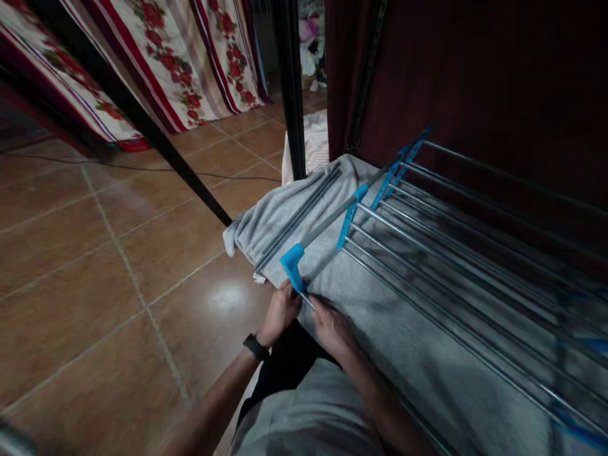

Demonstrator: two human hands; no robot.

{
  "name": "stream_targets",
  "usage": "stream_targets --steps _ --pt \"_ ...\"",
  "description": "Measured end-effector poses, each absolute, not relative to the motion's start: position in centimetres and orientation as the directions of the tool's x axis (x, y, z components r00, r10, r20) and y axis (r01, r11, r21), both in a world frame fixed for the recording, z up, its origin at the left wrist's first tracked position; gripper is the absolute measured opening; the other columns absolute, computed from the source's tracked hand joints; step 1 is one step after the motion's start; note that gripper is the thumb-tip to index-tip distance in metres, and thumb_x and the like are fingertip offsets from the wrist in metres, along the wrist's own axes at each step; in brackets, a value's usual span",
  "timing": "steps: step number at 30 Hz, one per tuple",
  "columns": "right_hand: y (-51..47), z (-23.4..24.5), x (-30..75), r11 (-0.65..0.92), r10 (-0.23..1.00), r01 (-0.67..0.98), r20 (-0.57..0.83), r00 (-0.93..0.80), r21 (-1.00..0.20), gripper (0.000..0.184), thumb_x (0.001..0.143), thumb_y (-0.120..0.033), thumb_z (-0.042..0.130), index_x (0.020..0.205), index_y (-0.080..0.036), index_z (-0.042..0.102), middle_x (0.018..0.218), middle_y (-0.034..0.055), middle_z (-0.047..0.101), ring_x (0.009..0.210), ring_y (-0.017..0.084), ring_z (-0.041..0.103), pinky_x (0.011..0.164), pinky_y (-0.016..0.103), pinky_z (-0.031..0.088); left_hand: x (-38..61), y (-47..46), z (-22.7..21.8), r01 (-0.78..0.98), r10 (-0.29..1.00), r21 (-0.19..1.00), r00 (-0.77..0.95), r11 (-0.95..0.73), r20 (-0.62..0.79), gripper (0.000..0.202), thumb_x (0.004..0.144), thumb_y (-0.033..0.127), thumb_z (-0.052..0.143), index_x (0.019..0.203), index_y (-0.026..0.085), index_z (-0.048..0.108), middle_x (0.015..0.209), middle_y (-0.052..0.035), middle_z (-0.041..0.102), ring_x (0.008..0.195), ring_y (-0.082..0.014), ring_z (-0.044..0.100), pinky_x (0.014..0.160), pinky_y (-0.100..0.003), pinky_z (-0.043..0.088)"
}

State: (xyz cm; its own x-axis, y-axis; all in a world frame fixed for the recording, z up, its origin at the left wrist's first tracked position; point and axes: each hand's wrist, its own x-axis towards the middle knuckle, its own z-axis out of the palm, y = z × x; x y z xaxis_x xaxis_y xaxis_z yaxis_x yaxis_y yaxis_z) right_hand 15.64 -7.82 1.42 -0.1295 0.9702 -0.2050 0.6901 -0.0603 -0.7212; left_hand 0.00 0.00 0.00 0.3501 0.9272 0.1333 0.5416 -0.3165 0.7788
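A metal-tube rack point(427, 244) with blue plastic brackets point(348, 223) lies over a grey blanket. From it a grey tube point(327, 221) runs toward me and ends in a blue corner connector point(292, 263). My left hand point(284, 308) is closed around the lower end of this connector, its fingertips partly hidden. Just right of it, my right hand point(331, 326) grips a thin metal rod point(308, 300) that meets the connector. Whether the rod is fully seated inside cannot be made out.
Several loose grey tubes point(299, 218) lie on the blanket point(259, 221) at the left. Dark posts point(291, 88) rise at its edge, one slanting across the tiled floor point(118, 266). A dark cable point(190, 171) crosses the tiles. A dark red panel point(475, 76) stands behind the rack.
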Motion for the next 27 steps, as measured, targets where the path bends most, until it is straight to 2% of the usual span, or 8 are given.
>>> stream_targets --steps 6,11,16,20,23,27 --pt "-7.6 1.4 15.8 -0.078 0.965 0.695 -0.229 -0.127 -0.715 0.049 0.099 -0.021 0.037 0.147 -0.023 0.043 0.133 0.0070 0.063 0.117 0.023 0.062 0.098 0.036 0.049 0.3 -0.5 0.0 0.559 0.930 0.763 0.336 -0.324 0.149 0.041 0.075 -0.001 0.051 0.109 0.017 0.066 0.109 -0.0089 0.067 0.099 -0.0199 0.066 0.089 -0.036 0.056" --pt "-7.4 0.9 15.6 -0.117 0.956 0.716 -0.274 -0.107 -0.688 0.045 0.100 -0.024 0.035 0.143 -0.023 0.046 0.129 0.0071 0.066 0.115 0.022 0.063 0.096 0.034 0.047 0.3 -0.6 0.2 0.584 0.929 0.748 0.351 -0.315 0.117 0.037 0.077 0.001 0.049 0.106 0.017 0.064 0.106 -0.0088 0.067 0.095 -0.0194 0.065 0.087 -0.035 0.055" --pt "-7.3 1.3 15.6 -0.135 0.947 0.767 -0.310 -0.087 -0.627 0.033 0.100 -0.025 0.035 0.125 -0.021 0.056 0.112 0.0074 0.072 0.103 0.020 0.067 0.082 0.028 0.045 0.3 -0.7 1.1 0.684 0.926 0.660 0.374 -0.311 0.049 0.022 0.083 0.008 0.048 0.098 0.015 0.061 0.097 -0.0102 0.065 0.092 -0.0218 0.064 0.085 -0.037 0.053" --pt "-7.3 1.8 15.7 -0.123 0.945 0.796 -0.314 -0.088 -0.592 0.026 0.101 -0.025 0.035 0.114 -0.021 0.057 0.103 0.0060 0.073 0.095 0.018 0.068 0.072 0.027 0.040 0.8 -1.0 2.3 0.721 0.940 0.648 0.341 -0.244 -0.026 0.015 0.082 0.012 0.049 0.094 0.015 0.058 0.092 -0.0082 0.064 0.084 -0.0202 0.063 0.079 -0.034 0.051" --pt "-7.2 1.8 15.7 -0.133 0.944 0.809 -0.322 -0.073 -0.572 0.023 0.101 -0.025 0.037 0.111 -0.020 0.057 0.102 0.0064 0.073 0.095 0.018 0.068 0.070 0.026 0.038 1.1 -1.1 2.8 0.713 0.949 0.677 0.309 -0.183 -0.068 0.007 0.084 0.021 0.054 0.089 0.017 0.057 0.087 -0.0057 0.064 0.080 -0.0192 0.064 0.074 -0.031 0.051" --pt "-7.2 1.6 15.7 -0.135 0.941 0.823 -0.331 -0.068 -0.552 0.025 0.101 -0.024 0.036 0.114 -0.021 0.057 0.101 0.0058 0.073 0.096 0.017 0.067 0.071 0.026 0.038 1.2 -0.9 2.2 0.680 0.957 0.707 0.289 -0.196 -0.012 0.023 0.093 0.037 0.049 0.085 0.018 0.059 0.085 -0.0061 0.066 0.079 -0.0198 0.065 0.072 -0.032 0.051"
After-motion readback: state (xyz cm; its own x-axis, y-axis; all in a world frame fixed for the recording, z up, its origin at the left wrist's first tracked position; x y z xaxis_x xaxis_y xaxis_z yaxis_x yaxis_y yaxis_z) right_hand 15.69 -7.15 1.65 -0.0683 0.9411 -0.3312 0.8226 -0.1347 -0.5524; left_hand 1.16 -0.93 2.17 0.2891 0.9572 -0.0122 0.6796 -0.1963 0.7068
